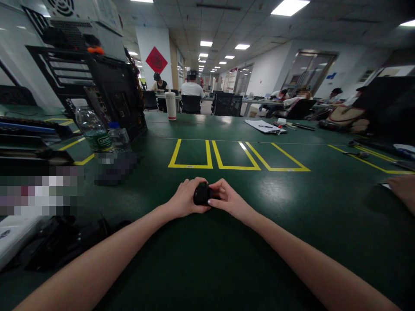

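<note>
A small black cylindrical object (201, 195), rounded at its near end, is held between my two hands just above or on the green table (201, 255). My left hand (187, 198) wraps around its body, with the thumb below and fingers over the top. From the other side, my right hand (228, 199) pinches its right end between thumb and fingers. The exact kind of object cannot be made out, since the fingers cover much of it. Both hands are closed and lie close together, short of the yellow tape frames (191, 166).
At left stand a black computer case (118, 99), a clear plastic bottle (92, 129) and a smaller blue-capped bottle (118, 136). A white cup (170, 106) and a clipboard (264, 126) are farther back. Another person's hand (403, 190) rests at the right edge.
</note>
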Motion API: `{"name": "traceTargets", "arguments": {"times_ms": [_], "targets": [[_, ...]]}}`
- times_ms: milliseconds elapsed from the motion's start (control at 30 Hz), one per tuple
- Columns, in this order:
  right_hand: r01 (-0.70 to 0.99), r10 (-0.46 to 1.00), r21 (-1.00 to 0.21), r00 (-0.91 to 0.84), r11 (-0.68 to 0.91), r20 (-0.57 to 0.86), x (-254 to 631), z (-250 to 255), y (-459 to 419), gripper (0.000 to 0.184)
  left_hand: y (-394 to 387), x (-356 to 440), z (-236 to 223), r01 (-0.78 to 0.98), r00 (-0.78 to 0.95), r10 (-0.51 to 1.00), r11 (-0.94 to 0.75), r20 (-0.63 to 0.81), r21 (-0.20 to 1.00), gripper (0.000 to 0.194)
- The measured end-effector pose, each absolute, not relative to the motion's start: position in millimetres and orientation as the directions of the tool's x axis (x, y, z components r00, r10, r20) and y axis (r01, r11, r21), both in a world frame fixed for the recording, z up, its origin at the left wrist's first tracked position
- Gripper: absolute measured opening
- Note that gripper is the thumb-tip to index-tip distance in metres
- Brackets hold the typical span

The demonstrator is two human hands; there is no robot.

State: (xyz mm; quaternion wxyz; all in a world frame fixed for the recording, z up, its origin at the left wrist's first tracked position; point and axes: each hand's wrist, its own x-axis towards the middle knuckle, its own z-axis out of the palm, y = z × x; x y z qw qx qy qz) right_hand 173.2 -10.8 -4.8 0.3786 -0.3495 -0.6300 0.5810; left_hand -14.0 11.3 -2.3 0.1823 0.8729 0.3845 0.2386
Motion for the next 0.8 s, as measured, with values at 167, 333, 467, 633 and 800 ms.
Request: {"name": "traceTargets", "arguments": {"times_ms": [167,333,467,633,800], "targets": [[0.057,0.915,-0.996,-0.402,0.073,0.044,169.2,-6.6,-11.0,0.021,10.6,-14.7,-1.6,0.587,0.584,0.764,-0.631,0.276,0.507,0.059],[0.095,0.913,-0.993,-0.407,0.068,0.023,170.2,-4.8,-10.7,0.024,8.3,-14.8,3.6,0.589,0.599,0.761,-0.629,0.249,0.507,0.058],[0.039,0.881,-0.997,-0.471,0.072,0.045,173.2,-2.4,-11.6,0.03,7.9,-14.7,5.1,0.589,0.602,0.761,-0.628,0.242,0.508,0.057],[-0.003,0.887,-0.997,-0.457,0.079,0.072,171.9,-6.0,-10.9,0.027,11.6,-13.2,-2.5,0.598,0.583,0.761,-0.639,0.285,0.485,0.06],[0.051,0.912,-0.996,-0.406,0.076,0.049,169.3,-7.5,-11.1,0.025,12.2,-13.4,-4.6,0.594,0.58,0.76,-0.64,0.292,0.488,0.06]]}}
